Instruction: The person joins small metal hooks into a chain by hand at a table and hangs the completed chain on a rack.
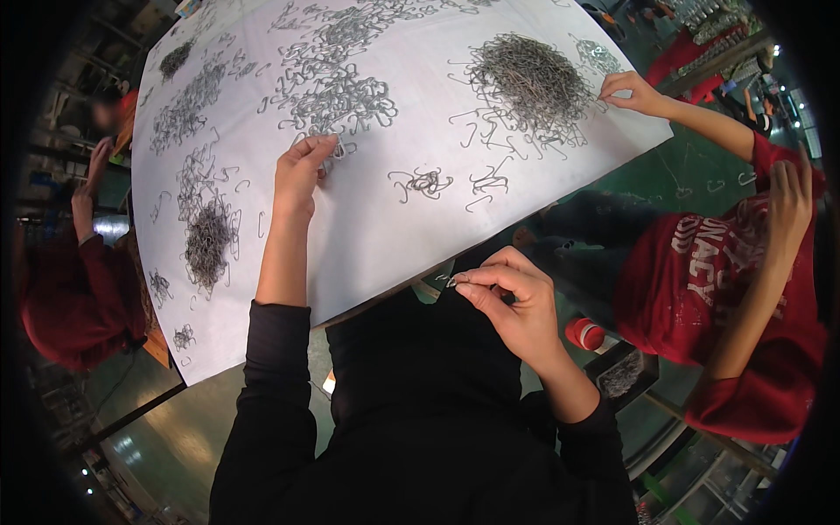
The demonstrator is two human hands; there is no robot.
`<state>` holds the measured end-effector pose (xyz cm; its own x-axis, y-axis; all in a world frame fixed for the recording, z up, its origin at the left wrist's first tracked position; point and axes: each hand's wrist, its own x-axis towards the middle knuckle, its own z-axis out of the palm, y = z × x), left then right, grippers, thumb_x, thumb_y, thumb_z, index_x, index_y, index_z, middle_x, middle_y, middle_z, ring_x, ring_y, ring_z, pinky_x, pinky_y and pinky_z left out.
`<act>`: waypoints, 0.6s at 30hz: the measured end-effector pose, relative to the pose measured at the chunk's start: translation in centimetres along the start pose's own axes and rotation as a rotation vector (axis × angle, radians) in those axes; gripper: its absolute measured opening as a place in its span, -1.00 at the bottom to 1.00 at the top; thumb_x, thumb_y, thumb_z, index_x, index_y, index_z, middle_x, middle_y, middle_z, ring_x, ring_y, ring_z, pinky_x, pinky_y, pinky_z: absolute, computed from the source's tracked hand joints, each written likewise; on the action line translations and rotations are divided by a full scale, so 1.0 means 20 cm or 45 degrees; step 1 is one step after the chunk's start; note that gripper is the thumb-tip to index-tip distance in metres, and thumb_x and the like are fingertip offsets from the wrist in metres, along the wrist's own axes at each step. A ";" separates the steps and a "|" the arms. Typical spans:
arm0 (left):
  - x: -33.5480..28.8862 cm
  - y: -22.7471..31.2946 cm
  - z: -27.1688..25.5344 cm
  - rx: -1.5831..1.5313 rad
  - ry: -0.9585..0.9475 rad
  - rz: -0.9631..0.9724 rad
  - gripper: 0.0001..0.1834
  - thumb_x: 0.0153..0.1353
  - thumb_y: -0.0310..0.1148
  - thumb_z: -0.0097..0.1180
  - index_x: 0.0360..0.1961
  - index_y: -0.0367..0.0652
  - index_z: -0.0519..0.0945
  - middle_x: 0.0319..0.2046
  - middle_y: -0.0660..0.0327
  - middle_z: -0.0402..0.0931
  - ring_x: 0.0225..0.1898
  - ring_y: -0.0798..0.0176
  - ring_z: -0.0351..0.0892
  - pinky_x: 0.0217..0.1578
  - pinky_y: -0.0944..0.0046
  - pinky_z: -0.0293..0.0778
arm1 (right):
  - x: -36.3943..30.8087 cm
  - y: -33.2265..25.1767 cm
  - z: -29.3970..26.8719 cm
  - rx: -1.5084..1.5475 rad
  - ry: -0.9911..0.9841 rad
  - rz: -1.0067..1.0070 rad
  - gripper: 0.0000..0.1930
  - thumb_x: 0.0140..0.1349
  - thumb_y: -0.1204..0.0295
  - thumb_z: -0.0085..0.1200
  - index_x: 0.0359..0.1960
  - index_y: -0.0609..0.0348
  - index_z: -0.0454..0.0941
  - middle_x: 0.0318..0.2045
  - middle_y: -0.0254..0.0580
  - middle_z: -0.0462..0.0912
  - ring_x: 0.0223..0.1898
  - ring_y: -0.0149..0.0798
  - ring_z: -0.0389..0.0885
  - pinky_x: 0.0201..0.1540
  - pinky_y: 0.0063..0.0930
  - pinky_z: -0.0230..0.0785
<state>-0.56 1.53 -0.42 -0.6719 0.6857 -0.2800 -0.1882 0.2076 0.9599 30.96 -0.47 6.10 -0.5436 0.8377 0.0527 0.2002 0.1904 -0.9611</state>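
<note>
While the right hand [516, 302] clamps a small metal piece [451, 281] between thumb and forefinger just off the table [367, 232] edge, likely for control, left hand [297, 178] sits at loose wire hooks [354, 103], probably spread for easy picking; can't tell its grip.

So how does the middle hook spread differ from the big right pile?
Middle spread is loose, white showing through; right pile is densely heaped.
Spread forms a long strip; pile, a rounded mound.
The left hand is at the spread's near end; a co-worker's hand at the pile's right edge.
Both: curved hooks on the white tabletop.
</note>
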 end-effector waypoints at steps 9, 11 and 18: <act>0.01 -0.05 -0.04 0.299 0.116 0.271 -0.81 -0.03 -0.32 0.30 -0.40 -0.20 0.65 -0.48 0.32 0.56 -0.35 0.38 0.49 -0.25 0.38 0.34 | 0.00 0.01 0.03 0.019 0.031 -0.053 -0.89 0.01 0.58 0.23 -0.38 0.17 0.66 -0.50 -0.35 0.51 -0.63 -0.58 0.32 -0.63 -0.68 0.11; -0.08 0.03 0.00 0.032 0.037 0.120 -0.83 -0.01 -0.29 0.31 -0.42 -0.12 0.65 -0.51 0.39 0.52 -0.31 0.46 0.44 -0.15 0.38 0.27 | 0.00 0.03 0.03 0.013 0.027 -0.049 -0.89 0.01 0.58 0.23 -0.38 0.18 0.66 -0.50 -0.35 0.51 -0.63 -0.58 0.31 -0.63 -0.68 0.11; -0.04 -0.08 0.02 -0.091 0.254 0.249 -0.84 -0.01 -0.32 0.31 -0.41 -0.14 0.66 -0.48 0.38 0.54 -0.37 0.51 0.39 -0.32 0.36 0.31 | 0.01 -0.01 0.05 0.029 0.019 -0.066 -0.90 0.02 0.58 0.23 -0.39 0.20 0.65 -0.51 -0.34 0.51 -0.65 -0.58 0.31 -0.64 -0.68 0.10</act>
<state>0.57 0.81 -1.79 -0.8267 0.5556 -0.0887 -0.0864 0.0304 0.9958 30.12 -0.85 5.98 -0.5401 0.8349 0.1063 0.1538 0.2221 -0.9628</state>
